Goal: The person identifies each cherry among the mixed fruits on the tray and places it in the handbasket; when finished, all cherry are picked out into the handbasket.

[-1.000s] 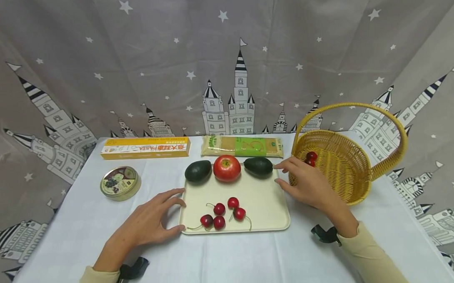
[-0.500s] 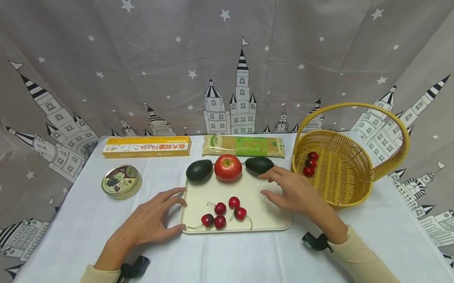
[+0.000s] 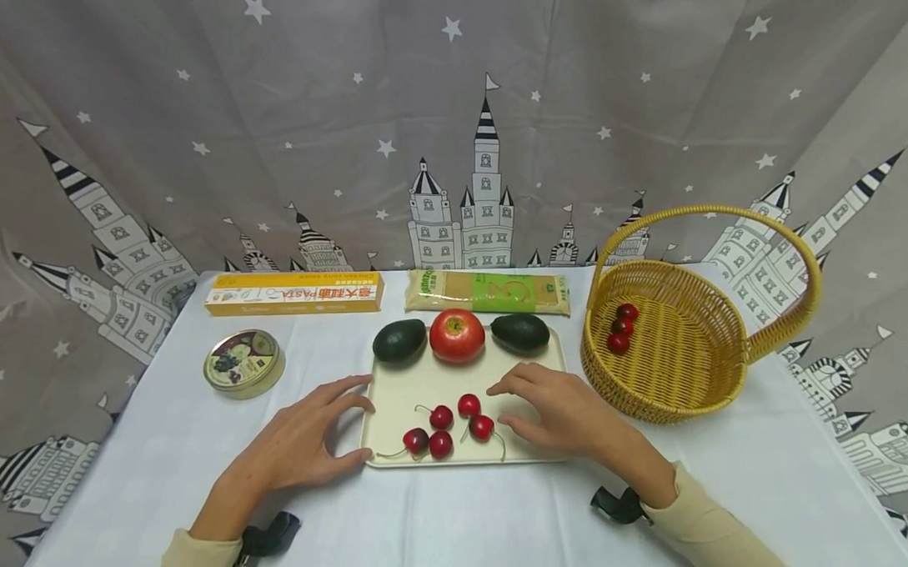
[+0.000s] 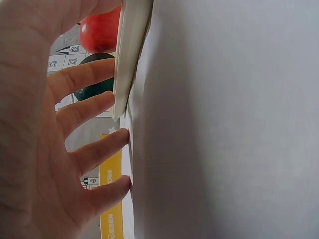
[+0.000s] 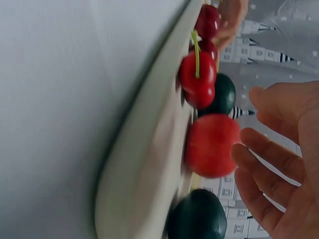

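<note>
- From my remote station, the head view shows the left hand point(image 3: 309, 441) with its thumb and fingertips at the left edge of a cream tray point(image 3: 413, 386); its grip stands apart, the fingers spread.
- I see the right hand point(image 3: 555, 408) over the right part of the tray, its grip also apart: thumb and forefinger are parted just beside the cherries.
- Five cherries point(image 3: 441, 417) lie on the front half of the tray, several with stems showing; three of them sit to the left and two nearer the right hand.
- Along the rear of the tray I find a round red fruit point(image 3: 457, 336) between a dark avocado point(image 3: 399, 341) and a second avocado point(image 3: 521, 332).
- To the right, a woven basket point(image 3: 669, 366) with an arched handle contains three more cherries point(image 3: 622, 326), grouped at its left side.
- Behind the tray lies a noodle packet point(image 3: 487, 292); to the left are a yellow pasta box point(image 3: 296, 294) and a round tin point(image 3: 243, 364).
- A white cloth covers the surface point(image 3: 445, 525); a grey curtain point(image 3: 320, 28) printed with castles and stars hangs behind.
</note>
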`<state>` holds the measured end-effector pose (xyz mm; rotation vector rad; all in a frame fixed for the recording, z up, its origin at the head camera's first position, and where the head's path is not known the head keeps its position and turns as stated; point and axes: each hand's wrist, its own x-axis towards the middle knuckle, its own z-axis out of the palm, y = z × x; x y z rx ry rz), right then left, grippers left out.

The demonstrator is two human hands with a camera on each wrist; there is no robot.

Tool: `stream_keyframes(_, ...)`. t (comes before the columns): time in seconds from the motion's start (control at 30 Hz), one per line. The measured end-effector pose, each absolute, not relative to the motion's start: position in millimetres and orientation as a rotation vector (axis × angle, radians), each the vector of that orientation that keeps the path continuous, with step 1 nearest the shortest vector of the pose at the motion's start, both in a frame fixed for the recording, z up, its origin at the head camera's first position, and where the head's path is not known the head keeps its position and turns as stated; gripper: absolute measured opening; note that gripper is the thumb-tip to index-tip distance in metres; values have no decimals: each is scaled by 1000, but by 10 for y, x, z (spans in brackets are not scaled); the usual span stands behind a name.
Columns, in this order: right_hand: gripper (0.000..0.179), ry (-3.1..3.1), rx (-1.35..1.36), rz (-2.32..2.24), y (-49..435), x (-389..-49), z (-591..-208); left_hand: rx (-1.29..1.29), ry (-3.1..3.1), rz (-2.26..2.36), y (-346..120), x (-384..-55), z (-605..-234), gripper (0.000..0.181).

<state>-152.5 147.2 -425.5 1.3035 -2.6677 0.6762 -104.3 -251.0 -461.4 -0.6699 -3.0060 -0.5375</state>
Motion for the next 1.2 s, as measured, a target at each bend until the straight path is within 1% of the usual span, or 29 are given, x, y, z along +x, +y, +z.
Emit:
stream_keyframes(0.33, 32, -2722, 1374, 661, 1339, -1418, -4346, -664, -3022, -535, -2507, -1053, -4627, 50)
stream_keyframes(0.53, 30, -2840, 1356, 617, 1274, -1384, -4386, -663, -3018, -542, -2502, -1055, -4628, 50)
stream_keyframes(0.83, 23, -2851, 1353, 605, 1271, -1356, -4428, -664, -3024, -544, -2497, -1043, -4621, 49)
stream_keyframes(1.2, 23, -2826, 1386, 589, 1278, -1366, -4451, -659, -3025, -546, -2501, -1034, -4607, 47)
